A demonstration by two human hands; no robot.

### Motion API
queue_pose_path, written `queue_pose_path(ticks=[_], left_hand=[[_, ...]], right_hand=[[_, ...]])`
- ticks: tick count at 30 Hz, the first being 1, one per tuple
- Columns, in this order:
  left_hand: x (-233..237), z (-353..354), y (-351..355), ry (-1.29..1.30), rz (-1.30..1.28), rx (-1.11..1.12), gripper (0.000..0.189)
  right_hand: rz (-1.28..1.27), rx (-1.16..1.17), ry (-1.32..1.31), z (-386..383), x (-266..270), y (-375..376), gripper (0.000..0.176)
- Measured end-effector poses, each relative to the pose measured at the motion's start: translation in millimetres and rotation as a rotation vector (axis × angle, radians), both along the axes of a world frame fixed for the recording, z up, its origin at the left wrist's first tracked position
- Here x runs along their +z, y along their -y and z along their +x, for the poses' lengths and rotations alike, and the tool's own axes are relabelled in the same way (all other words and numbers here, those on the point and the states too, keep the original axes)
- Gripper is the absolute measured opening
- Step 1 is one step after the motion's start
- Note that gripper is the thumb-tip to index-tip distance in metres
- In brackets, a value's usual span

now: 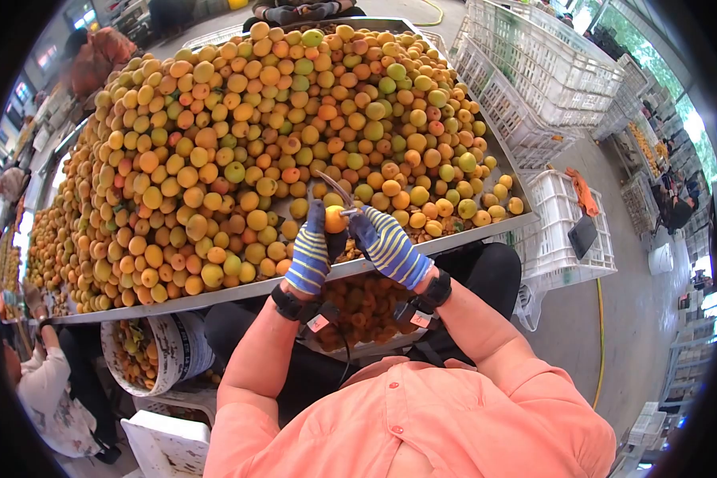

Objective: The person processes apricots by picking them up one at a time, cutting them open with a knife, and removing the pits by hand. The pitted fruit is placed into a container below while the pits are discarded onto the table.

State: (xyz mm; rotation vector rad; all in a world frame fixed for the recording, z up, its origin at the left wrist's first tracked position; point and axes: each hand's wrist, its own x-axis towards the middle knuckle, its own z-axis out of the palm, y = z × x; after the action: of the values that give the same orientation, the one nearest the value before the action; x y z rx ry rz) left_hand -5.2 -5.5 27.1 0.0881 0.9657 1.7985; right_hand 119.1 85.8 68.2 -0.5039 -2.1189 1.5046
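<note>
Snugly — apricot (pixel 335 220), left hand (pixel 309 253), right hand (pixel 388 248)

Worn items, one person: striped knit gloves, blue and pale yellow, on left hand (pixel 309 256) and right hand (pixel 388 248); black wristbands (pixel 288 303), each with a small white-and-red tag (pixel 319 323); short-sleeved salmon-orange shirt (pixel 406 422); black trousers (pixel 490 271).

Two gloved hands at six o'clock: left hand (pixel 309 248), right hand (pixel 388 245). One apricot (pixel 335 220) in the left, one knife (pixel 334 188) in the right. Two wristbands (pixel 288 303). Heaped fruit (pixel 295 103) at twelve o'clock, past counting. One bucket (pixel 177 350) at eight o'clock. One crate (pixel 562 231) at three o'clock; stacked crates (pixel 534 68) at one o'clock, number unclear.
</note>
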Motion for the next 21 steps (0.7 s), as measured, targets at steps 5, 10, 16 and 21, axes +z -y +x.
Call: queue_pose_path(ticks=[5,10,16,21], left_hand=[[-10,1,-6,-0.173,-0.039,0.032,0.051],[-3,5,-10,-0.470,-0.112,0.084,0.054],[-7,-1,-8,-0.806,-0.045,0.142,0.047],[32,7,-6,-0.840,-0.005,0.217,0.051]], right_hand=[[0.263,-0.088,0.023,2,3,6,0.029],[0.065,-0.091,-0.001,-3,-6,6,0.030],[-0.368,-0.043,-0.041,-13,1,20,0.039],[-1.638,0.515,-0.128,-3,15,7,0.040]])
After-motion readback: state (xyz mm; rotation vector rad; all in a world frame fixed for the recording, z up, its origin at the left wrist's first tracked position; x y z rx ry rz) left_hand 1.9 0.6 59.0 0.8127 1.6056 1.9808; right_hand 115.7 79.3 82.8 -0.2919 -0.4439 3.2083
